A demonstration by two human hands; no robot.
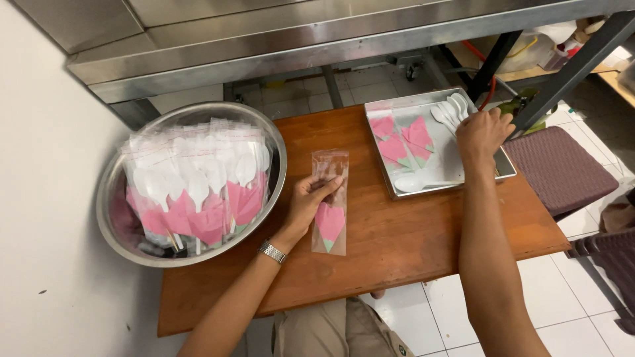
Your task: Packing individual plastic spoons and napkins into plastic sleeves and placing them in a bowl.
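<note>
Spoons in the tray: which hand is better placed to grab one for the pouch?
Right. The right hand is already over the metal tray, beside the white spoons. The left hand is across the table, holding the clear pouch with its pink napkin.

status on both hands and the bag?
Left hand holds clear bag with pink napkin on table. Right hand reaching white spoons in tray. Nothing blocking.

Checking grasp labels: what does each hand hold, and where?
Left hand pinches the clear bag at its upper left edge. Right hand reaches into the tray; any hold is hidden.
</note>
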